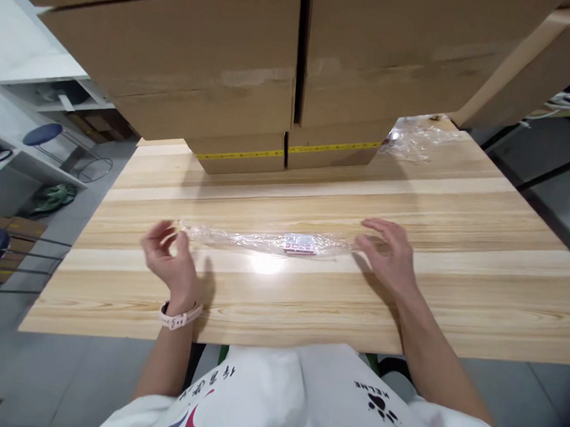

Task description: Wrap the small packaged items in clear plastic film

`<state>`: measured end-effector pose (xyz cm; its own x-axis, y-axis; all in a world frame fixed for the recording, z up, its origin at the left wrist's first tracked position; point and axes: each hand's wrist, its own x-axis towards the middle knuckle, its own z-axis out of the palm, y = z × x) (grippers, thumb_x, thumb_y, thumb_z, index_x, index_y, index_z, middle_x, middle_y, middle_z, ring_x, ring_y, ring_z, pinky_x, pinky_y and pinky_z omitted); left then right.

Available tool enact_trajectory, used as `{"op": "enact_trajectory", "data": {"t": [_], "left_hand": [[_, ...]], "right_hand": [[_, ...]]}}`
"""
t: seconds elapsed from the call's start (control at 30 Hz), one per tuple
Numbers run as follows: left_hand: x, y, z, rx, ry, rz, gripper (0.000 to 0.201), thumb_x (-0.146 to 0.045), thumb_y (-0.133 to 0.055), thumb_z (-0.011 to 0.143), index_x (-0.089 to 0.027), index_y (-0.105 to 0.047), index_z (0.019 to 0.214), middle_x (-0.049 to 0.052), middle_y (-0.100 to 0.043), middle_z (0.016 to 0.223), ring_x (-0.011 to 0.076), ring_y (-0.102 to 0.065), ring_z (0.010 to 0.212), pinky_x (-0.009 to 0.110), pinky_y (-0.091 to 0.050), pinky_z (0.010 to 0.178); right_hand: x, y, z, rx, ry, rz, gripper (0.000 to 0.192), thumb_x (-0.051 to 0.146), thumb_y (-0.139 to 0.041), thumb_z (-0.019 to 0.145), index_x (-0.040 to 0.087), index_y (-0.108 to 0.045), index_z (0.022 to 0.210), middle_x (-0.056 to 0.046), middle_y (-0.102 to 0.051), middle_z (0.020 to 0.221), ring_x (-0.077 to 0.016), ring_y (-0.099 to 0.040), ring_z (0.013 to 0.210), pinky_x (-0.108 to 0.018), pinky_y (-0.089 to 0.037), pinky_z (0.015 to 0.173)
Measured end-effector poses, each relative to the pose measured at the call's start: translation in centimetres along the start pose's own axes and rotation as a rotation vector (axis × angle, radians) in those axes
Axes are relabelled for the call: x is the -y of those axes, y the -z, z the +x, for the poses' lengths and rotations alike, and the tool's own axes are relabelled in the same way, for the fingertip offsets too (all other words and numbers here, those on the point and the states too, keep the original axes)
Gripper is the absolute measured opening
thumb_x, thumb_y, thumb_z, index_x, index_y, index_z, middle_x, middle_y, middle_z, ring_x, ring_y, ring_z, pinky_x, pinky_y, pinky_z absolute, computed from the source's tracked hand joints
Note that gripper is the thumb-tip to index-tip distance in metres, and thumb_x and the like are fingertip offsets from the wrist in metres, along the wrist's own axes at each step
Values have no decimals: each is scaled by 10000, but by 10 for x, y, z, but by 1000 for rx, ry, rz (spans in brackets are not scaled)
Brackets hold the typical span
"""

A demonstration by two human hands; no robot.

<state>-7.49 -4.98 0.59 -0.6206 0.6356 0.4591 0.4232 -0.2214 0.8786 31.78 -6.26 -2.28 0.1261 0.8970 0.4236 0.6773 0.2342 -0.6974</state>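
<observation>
Left of centre, the left hand [169,257], a watch [179,315] on its wrist, has its fingers curled loosely, the tips at or just off the left end of the bag [268,241]; contact cannot be told. The bag, a long flattened clear sleeve with a small pink label [299,245], lies across the middle of the table [454,303]. Right of centre, the right hand [389,256] rests spread and flat, fingertips on the bag's right end. Boxes [255,75] fill the upper frame. Step, as judged: stretching and flattening the bag. The next move probably calls for a firm pinch at both ends.
</observation>
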Motion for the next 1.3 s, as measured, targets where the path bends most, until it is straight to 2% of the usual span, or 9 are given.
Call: {"op": "enact_trajectory", "data": {"t": [0.07, 0.17, 0.33, 0.5, 0.6, 0.7, 0.77, 0.97, 1.3], "left_hand": [[-16, -15, -20, 426, -164, 57, 204, -223, -651, 906, -230, -667, 1110, 66, -687, 1136, 215, -641, 1068, 377, -502, 995], [-29, -51, -49, 1051, -393, 132, 396, -224, -701, 873, -218, -645, 1265, 127, -630, 1367, 311, -544, 1295, 480, -424, 1111], [-39, -93, -57, 1305, -420, 341, 367, -274, -670, 900, -174, -651, 1253, 135, -706, 1223, 307, -615, 1128, 470, -480, 992], [-60, -97, -40, 1607, -155, 271, 381, -481, -507, 1000, -186, -723, 1109, 63, -765, 1004, 211, -688, 817, 301, -502, 697], [-59, -99, -31, 1485, -263, 513, 317, -405, -524, 1000, -178, -732, 1076, 62, -754, 857, 219, -677, 766, 306, -475, 681], [-51, -96, -26, 1120, -455, 662, 210, -245, -563, 975, -162, -697, 1115, 100, -755, 953, 259, -675, 907, 360, -491, 793], [-46, -88, -28, 1023, -523, 557, 161, -214, -588, 965, -173, -683, 1088, 97, -745, 1008, 256, -659, 953, 374, -498, 832], [-43, -74, -62, 1340, -658, 302, 405, -312, -756, 887, -211, -597, 1245, 91, -683, 1238, 283, -582, 1138, 432, -468, 946], [-43, -83, -74, 1269, -710, 404, 478, -532, -732, 878, -195, -650, 1208, 91, -673, 1083, 288, -560, 1034, 470, -400, 961]], "right_hand": [[10, -10, -5, 222, 91, 9, 430, 493, -706, 882, 320, -666, 1274, -71, -653, 1351, -310, -553, 1282, -562, -398, 1115], [17, -30, -11, 416, 217, -14, 532, 470, -715, 888, 284, -610, 1376, -94, -610, 1434, -334, -529, 1305, -567, -374, 1104], [16, -38, -11, 367, 159, 69, 276, 355, -538, 991, 214, -744, 1108, -94, -753, 1094, -284, -645, 1030, -457, -468, 920], [16, -23, -8, 410, -233, 331, 316, 480, -595, 951, 209, -757, 953, -53, -762, 918, -226, -686, 824, -338, -495, 717], [14, -21, -7, 359, -286, 205, 327, 453, -629, 923, 207, -751, 1100, -55, -760, 914, -229, -677, 788, -351, -490, 710], [16, -19, -8, 102, -113, -45, 302, 360, -584, 949, 193, -738, 1148, -96, -750, 1062, -258, -671, 910, -419, -486, 848], [19, -16, -9, -6, 39, -87, 257, 338, -564, 973, 192, -743, 1085, -104, -744, 1081, -265, -660, 973, -440, -468, 924], [23, -19, -17, 400, 286, -55, 389, 384, -737, 894, 248, -683, 1255, -80, -704, 1261, -295, -599, 1141, -458, -432, 981], [20, -10, -17, 504, 173, 100, 122, 303, -709, 893, 277, -751, 1004, -31, -739, 1084, -261, -612, 1092, -451, -399, 1008]]}}
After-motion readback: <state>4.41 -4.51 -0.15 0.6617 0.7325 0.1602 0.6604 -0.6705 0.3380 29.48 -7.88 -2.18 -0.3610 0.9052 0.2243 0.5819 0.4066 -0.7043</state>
